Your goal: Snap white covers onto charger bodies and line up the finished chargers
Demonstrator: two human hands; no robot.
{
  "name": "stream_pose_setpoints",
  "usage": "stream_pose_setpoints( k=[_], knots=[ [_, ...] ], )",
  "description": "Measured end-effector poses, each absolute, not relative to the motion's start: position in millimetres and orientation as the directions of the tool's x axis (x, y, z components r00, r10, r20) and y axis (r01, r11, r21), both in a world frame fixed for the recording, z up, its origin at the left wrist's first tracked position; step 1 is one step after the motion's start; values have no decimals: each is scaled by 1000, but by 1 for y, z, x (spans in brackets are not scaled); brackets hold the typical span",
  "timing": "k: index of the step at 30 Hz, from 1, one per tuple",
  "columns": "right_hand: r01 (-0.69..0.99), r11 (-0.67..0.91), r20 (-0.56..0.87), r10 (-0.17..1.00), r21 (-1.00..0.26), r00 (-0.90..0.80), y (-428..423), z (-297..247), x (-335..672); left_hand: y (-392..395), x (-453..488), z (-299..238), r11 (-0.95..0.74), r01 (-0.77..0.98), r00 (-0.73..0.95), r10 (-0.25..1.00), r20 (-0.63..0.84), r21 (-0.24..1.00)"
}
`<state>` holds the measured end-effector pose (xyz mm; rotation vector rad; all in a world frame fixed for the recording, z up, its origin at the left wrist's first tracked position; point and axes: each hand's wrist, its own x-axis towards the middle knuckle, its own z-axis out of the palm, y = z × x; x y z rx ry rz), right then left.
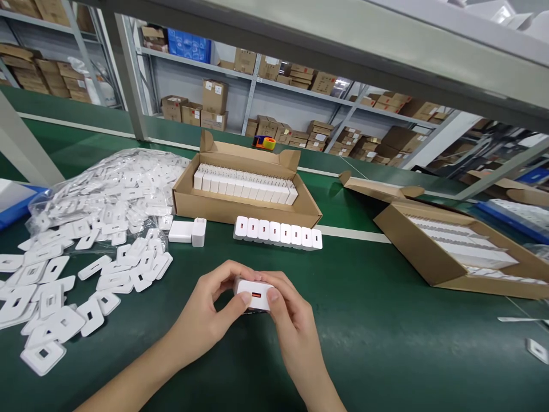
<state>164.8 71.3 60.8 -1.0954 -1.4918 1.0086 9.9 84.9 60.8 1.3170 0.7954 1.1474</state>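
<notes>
Between my two hands is a white USB charger (256, 304), its slotted face turned up toward me. My left hand (218, 303) grips its left end, thumb pressed on the face. On the other end my right hand (291, 320) is closed the same way. Just beyond stands a row of several white chargers (279, 232) with their ports facing me. To the left of that row are a few white charger bodies (189, 231). Loose white face plates with slots (64, 323) lie scattered at the left, spilling from a clear plastic bag (115, 177).
Behind the row, an open cardboard box (240, 210) holds several chargers with pins up. Another open box (412, 252) with white chargers and dividers sits tilted at the right. A tape dispenser (265, 142) stands at the back. A metal beam (300, 46) crosses overhead.
</notes>
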Motion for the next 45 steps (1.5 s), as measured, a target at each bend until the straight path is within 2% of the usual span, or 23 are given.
stream_pose_setpoints(
  k=[3,7,9,11,14,17,20,22,26,28,32,37,42,45],
  knots=[
    [59,185,178,979,-981,-103,71,58,166,88,10,62,-17,-200,300,951,78,980],
    [-62,-58,-49,989,-996,-139,75,45,169,91,13,59,126,-152,270,959,-81,980],
    [-73,-175,-162,975,-982,-153,77,41,170,92,14,57,188,-136,248,957,-150,973],
    [-31,-224,-217,965,-974,-150,78,43,170,93,16,56,231,-152,244,951,-190,961],
    [171,-121,-141,984,-978,-109,77,52,170,94,16,57,275,-186,245,943,-226,943],
    [451,131,102,991,-883,-87,74,64,173,96,14,59,278,-182,240,943,-232,943],
    [580,447,367,894,-681,-257,73,74,178,98,10,61,278,-170,259,938,-229,945],
    [559,563,405,826,-609,-391,72,78,181,98,8,60,273,-156,276,935,-223,949],
    [517,498,270,849,-696,-454,69,80,182,99,7,58,241,-101,275,939,-206,965],
    [514,480,271,861,-711,-430,68,76,179,99,7,58,221,-87,259,947,-192,971],
    [485,532,420,847,-694,-327,65,65,170,99,8,57,171,-94,234,961,-145,981],
    [535,563,581,799,-629,-158,68,54,164,100,8,54,235,-136,341,923,-177,963],
    [607,653,610,723,-453,-323,73,56,170,102,6,53,254,-189,370,913,-171,949],
    [624,688,512,712,-372,-480,75,64,177,102,5,53,226,-180,337,928,-155,957]
  ],
)
